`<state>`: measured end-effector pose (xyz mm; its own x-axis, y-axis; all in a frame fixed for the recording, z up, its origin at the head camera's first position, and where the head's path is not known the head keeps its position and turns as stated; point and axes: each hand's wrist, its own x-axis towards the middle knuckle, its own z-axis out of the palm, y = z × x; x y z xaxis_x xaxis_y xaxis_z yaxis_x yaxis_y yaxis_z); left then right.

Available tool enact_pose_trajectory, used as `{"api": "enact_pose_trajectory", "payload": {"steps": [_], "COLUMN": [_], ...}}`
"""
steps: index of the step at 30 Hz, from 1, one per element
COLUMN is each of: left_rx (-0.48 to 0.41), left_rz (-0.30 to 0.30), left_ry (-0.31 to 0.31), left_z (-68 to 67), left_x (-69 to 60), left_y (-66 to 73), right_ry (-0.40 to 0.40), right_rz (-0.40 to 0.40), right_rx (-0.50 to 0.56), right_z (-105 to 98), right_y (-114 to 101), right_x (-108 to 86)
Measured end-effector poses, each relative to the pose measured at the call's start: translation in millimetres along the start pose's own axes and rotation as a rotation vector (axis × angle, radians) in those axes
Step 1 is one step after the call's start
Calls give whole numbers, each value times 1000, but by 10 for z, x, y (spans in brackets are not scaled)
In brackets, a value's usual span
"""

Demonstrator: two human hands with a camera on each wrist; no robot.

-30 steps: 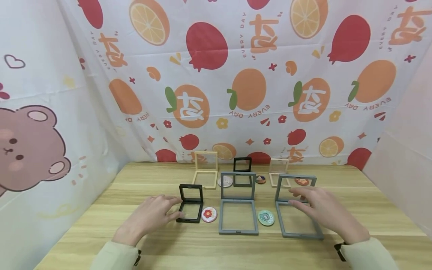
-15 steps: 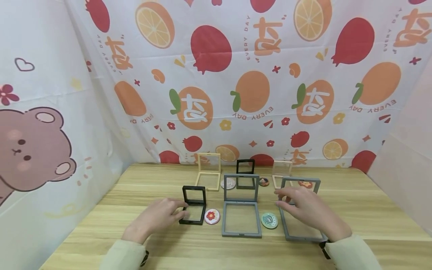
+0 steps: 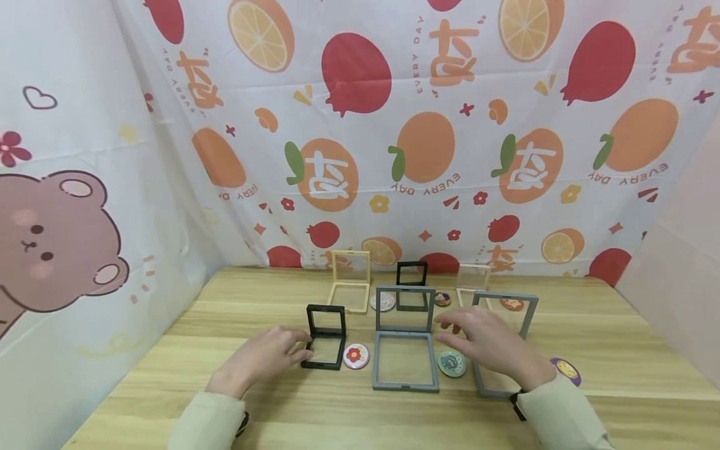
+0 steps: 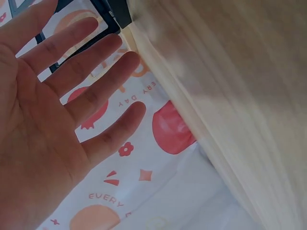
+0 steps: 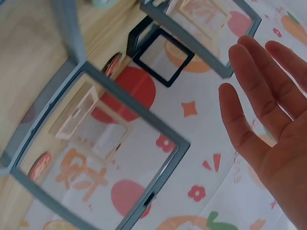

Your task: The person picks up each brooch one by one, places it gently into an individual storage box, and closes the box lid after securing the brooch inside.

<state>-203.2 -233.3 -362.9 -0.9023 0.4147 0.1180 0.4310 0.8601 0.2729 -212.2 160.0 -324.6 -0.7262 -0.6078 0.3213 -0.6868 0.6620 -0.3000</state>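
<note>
My left hand (image 3: 261, 359) hovers with loose fingers at the left edge of a small black hinged display frame (image 3: 322, 365); whether the fingertips touch it, I cannot tell. In the left wrist view the fingers of that hand (image 4: 62, 115) are spread and hold nothing. A round badge with a red flower (image 3: 356, 356) lies beside the black frame. My right hand (image 3: 492, 344) is above the table, between a middle grey frame (image 3: 405, 387) and a right grey frame (image 3: 506, 295), partly covering the latter. Below its fingertips lies a green badge (image 3: 452, 364). Both grey frames stand unfolded, lids upright.
Behind stand a yellow frame (image 3: 350, 253), a second black frame (image 3: 412, 264) and a cream frame (image 3: 474, 266). Badges lie between them, one pale (image 3: 383, 302), one dark (image 3: 443, 299), one orange (image 3: 512, 304). A purple badge (image 3: 566, 371) lies right of my right forearm. Fruit-print cloth (image 3: 424, 150) hangs behind the table.
My right hand has moved left, from over the right grey frame toward the middle one, uncovering the purple badge. The left hand keeps its place by the black frame. The head view has shifted slightly.
</note>
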Motion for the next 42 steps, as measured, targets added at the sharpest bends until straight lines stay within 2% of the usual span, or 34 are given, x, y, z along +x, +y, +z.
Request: {"api": "enact_pose_trajectory", "payload": {"steps": [5,12,20,31,39,42], "left_rx": [7,27,11,11,98,103], "left_rz": [17,11,3,11,36,38], "left_ry": [-4,-24,-61,-45,-49,-52], "left_z": [0,-2,19,36,67,59], "left_x": [36,24,42,36,52,64], "left_y": [-21,-40,-33,-17,4,14], "right_ry": [-27,-40,-87,-153,-191,-215], "right_rz": [-20,-65,-92,-114,-143,-158], "right_rx": [12,-12,39,-11,-32,-60], "right_z": [37,103,217,355,433,483], "right_y": [-93,-194,-246,-295,-363,-371], "right_x": [158,324,493,709,815,855]}}
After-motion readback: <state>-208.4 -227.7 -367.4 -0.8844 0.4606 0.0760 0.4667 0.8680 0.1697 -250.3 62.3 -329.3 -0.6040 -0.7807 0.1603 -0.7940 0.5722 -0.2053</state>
